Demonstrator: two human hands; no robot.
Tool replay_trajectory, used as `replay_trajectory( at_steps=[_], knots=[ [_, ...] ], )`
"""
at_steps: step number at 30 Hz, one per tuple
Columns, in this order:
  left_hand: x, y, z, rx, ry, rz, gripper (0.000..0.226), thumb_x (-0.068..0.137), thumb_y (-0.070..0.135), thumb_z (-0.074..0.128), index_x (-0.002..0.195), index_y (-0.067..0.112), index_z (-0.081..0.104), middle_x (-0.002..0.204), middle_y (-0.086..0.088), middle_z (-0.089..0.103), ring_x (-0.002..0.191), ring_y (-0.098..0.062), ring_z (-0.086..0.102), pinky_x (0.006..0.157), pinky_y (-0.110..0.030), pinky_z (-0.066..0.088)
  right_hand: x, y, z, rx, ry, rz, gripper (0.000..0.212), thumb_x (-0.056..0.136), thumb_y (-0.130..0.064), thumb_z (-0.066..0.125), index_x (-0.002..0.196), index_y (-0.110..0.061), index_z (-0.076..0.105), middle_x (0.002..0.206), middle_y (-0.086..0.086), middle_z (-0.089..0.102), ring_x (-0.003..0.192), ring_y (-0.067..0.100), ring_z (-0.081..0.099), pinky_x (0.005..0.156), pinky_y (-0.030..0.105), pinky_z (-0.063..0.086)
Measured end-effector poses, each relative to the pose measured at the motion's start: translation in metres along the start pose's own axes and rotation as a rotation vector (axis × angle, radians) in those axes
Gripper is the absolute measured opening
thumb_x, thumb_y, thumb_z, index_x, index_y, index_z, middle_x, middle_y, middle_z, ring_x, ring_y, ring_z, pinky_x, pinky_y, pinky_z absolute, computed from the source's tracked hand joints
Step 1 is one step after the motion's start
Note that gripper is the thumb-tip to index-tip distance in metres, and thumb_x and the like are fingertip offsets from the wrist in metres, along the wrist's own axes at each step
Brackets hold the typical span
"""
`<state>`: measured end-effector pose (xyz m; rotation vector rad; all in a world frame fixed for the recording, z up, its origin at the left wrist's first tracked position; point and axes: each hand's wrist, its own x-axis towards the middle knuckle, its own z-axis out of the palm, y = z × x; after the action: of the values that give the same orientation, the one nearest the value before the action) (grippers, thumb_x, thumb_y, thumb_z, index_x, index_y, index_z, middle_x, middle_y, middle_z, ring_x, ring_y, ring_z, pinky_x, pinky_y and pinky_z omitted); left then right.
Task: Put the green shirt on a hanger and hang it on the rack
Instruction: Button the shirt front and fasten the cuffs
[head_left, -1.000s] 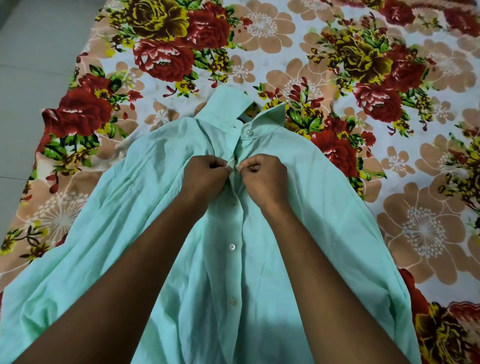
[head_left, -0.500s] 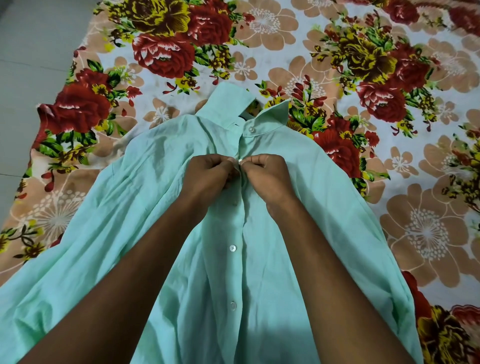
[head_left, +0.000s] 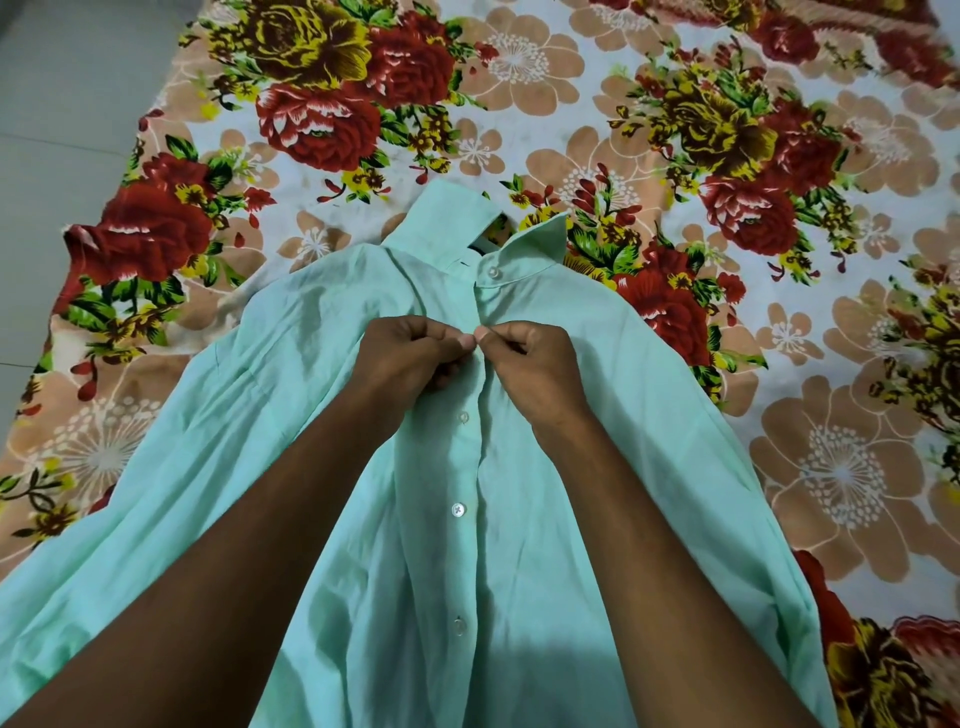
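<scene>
Since 0.5 s ago, little has shifted: both hands stay at the same spot on the placket, and the thumbs now meet tip to tip where the knuckles were slightly apart at 1.0 s ago.

Green shirt (head_left: 613, 415) lies front-up, spread over the floral bedsheet (head_left: 779, 156), collar pointing away from the camera. Collar (head_left: 452, 223) stands partly raised and open, a dark label just visible inside it. Collar button (head_left: 493, 271) sits on the right collar band, not fastened as far as can be seen.

Left hand (head_left: 410, 358) is curled into a narrow pinch, thumb and fingers closed on the left edge of the placket just below the collar. Right hand (head_left: 535, 364) mirrors it, pinched on the right edge of the placket. Thumb tips touch at the centre line. Whether a button sits between them cannot be told; the fingers hide that spot.

Below the hands, 3 buttons show down the placket: upper button (head_left: 463, 416), middle button (head_left: 458, 510), lower button (head_left: 459, 625). Placket appears closed along this run.

Both forearms cross the shirt body from the lower frame edge. Grey floor (head_left: 62, 130) shows at the left, beside the sheet edge. Fabric is creased around both shoulders.
</scene>
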<state>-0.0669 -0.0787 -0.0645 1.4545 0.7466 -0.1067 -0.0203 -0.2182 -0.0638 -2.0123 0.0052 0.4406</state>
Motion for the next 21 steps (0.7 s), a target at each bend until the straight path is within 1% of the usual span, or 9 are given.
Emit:
replay_trajectory(
  at_steps=[3, 6, 8, 9, 11, 13, 17, 19, 21],
  knots=[
    [0.001, 0.001, 0.001, -0.059, -0.008, -0.055, 0.008, 0.087, 0.005, 0.075, 0.079, 0.005, 0.076, 0.072, -0.013, 0.07, 0.059, -0.016, 0.058, 0.053, -0.02, 0.05, 0.003, 0.002, 0.003, -0.049, 0.052, -0.008, 0.021, 0.095, -0.028, 0.07, 0.089, -0.011, 0.08, 0.061, -0.014, 0.064, 0.058, 0.002, 0.057, 0.066, 0.023, 0.047],
    [0.004, 0.004, 0.002, -0.001, -0.002, -0.085, 0.013, 0.088, 0.004, 0.073, 0.075, 0.006, 0.075, 0.069, -0.012, 0.069, 0.056, -0.018, 0.057, 0.053, -0.022, 0.05, 0.003, 0.001, 0.003, -0.218, 0.085, -0.089, 0.019, 0.09, -0.029, 0.076, 0.079, -0.013, 0.075, 0.068, -0.009, 0.069, 0.068, 0.011, 0.067, 0.069, 0.031, 0.054],
    [0.005, 0.008, 0.004, 0.135, 0.028, -0.025, 0.018, 0.086, 0.014, 0.079, 0.073, 0.003, 0.074, 0.062, -0.012, 0.067, 0.053, -0.018, 0.058, 0.056, -0.026, 0.051, 0.006, -0.002, 0.0, -0.331, 0.117, -0.109, 0.023, 0.084, -0.032, 0.083, 0.074, -0.015, 0.07, 0.067, -0.01, 0.067, 0.072, 0.017, 0.07, 0.07, 0.034, 0.056],
    [0.006, 0.009, 0.006, 0.224, 0.081, 0.047, 0.027, 0.084, 0.023, 0.082, 0.072, 0.002, 0.072, 0.061, -0.013, 0.067, 0.054, -0.019, 0.058, 0.058, -0.029, 0.05, 0.009, -0.004, -0.002, -0.347, 0.138, -0.118, 0.025, 0.083, -0.032, 0.084, 0.072, -0.016, 0.068, 0.064, -0.011, 0.063, 0.07, 0.016, 0.068, 0.068, 0.031, 0.055],
    [0.009, 0.016, 0.011, 0.368, 0.24, 0.223, 0.038, 0.079, 0.039, 0.084, 0.071, 0.005, 0.07, 0.064, -0.008, 0.068, 0.058, -0.018, 0.059, 0.058, -0.029, 0.047, 0.017, -0.009, -0.004, -0.267, 0.201, -0.14, 0.022, 0.084, -0.029, 0.083, 0.074, -0.019, 0.066, 0.063, -0.013, 0.061, 0.063, 0.005, 0.063, 0.062, 0.021, 0.05],
    [0.012, 0.027, 0.018, 0.436, 0.333, 0.354, 0.033, 0.079, 0.039, 0.083, 0.079, 0.01, 0.066, 0.068, 0.001, 0.065, 0.065, -0.016, 0.06, 0.058, -0.027, 0.044, 0.027, -0.016, -0.004, -0.123, 0.247, -0.136, 0.014, 0.086, -0.026, 0.081, 0.084, -0.017, 0.07, 0.071, -0.014, 0.066, 0.065, -0.002, 0.063, 0.063, 0.012, 0.049],
    [0.027, 0.038, 0.029, 0.569, 0.285, 0.398, 0.034, 0.082, 0.03, 0.075, 0.104, 0.011, 0.058, 0.085, -0.007, 0.068, 0.08, -0.026, 0.064, 0.069, -0.038, 0.05, 0.048, -0.025, 0.001, 0.005, 0.208, -0.015, 0.02, 0.087, -0.027, 0.08, 0.1, -0.012, 0.077, 0.091, -0.001, 0.078, 0.081, 0.009, 0.072, 0.075, 0.023, 0.057],
    [0.037, 0.039, 0.032, 0.66, 0.28, 0.397, 0.032, 0.083, 0.028, 0.072, 0.106, 0.009, 0.061, 0.093, -0.011, 0.07, 0.086, -0.03, 0.065, 0.072, -0.04, 0.052, 0.057, -0.027, 0.005, -0.022, 0.185, 0.019, 0.02, 0.086, -0.026, 0.081, 0.099, -0.01, 0.079, 0.093, 0.003, 0.08, 0.084, 0.014, 0.075, 0.08, 0.031, 0.061],
    [0.045, 0.041, 0.03, 0.673, 0.294, 0.395, 0.026, 0.082, 0.023, 0.071, 0.102, 0.007, 0.069, 0.094, -0.013, 0.073, 0.088, -0.031, 0.066, 0.072, -0.036, 0.052, 0.063, -0.03, 0.009, -0.036, 0.171, 0.036, 0.017, 0.084, -0.024, 0.082, 0.095, -0.011, 0.08, 0.089, 0.004, 0.08, 0.082, 0.017, 0.076, 0.081, 0.036, 0.063]
  ],
)
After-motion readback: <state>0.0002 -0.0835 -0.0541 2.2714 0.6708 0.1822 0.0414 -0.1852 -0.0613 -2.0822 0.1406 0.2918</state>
